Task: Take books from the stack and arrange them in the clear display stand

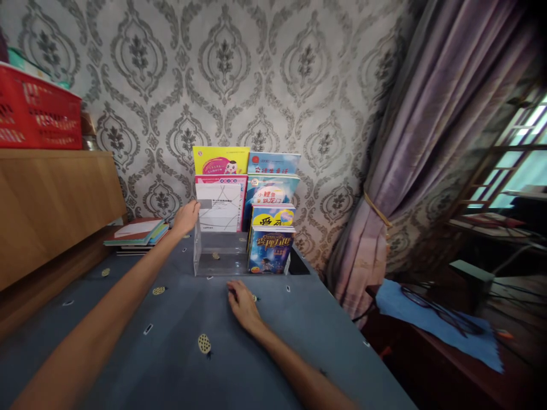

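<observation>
My left hand reaches forward with its fingers closed at the left edge of a white thin book, which stands in the left column of a clear acrylic tiered rack. Behind that book are a pink book and a yellow one. The right column holds blue books, a yellow-covered book and a dark blue book in front. My right hand rests on the tabletop before the rack, fingers loosely stretched and holding nothing.
Stacked books lie at the left beside a wooden cabinet with a red basket on it. A black flat object sits right of the rack. Farther right are a curtain and a blue cloth bearing glasses.
</observation>
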Tool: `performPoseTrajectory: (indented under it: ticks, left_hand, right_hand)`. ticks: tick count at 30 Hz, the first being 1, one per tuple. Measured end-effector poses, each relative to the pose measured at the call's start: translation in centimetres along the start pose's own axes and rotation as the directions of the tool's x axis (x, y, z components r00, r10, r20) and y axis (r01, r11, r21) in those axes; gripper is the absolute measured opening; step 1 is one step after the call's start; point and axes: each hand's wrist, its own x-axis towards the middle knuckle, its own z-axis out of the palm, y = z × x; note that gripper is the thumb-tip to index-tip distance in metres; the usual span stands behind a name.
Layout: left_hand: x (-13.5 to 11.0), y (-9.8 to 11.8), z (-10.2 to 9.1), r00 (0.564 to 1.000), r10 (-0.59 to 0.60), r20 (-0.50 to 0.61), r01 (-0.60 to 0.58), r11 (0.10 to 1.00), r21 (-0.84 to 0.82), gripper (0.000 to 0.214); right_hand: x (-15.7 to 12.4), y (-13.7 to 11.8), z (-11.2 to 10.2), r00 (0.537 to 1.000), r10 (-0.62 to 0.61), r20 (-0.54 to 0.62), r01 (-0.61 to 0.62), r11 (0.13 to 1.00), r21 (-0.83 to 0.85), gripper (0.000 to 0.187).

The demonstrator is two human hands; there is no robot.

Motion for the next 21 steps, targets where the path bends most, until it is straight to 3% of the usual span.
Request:
performPoseTrajectory:
  ticks: [21]
  left_hand:
    - [-0.06,-0.31,0.19,1.0,-0.025,-0.004,0.025,0.999,0.03,0.04]
  right_hand:
    - [-0.41,0.39,0.01,1.0,0.019,-0.013,-0.019,1.0,-0.022,0.037]
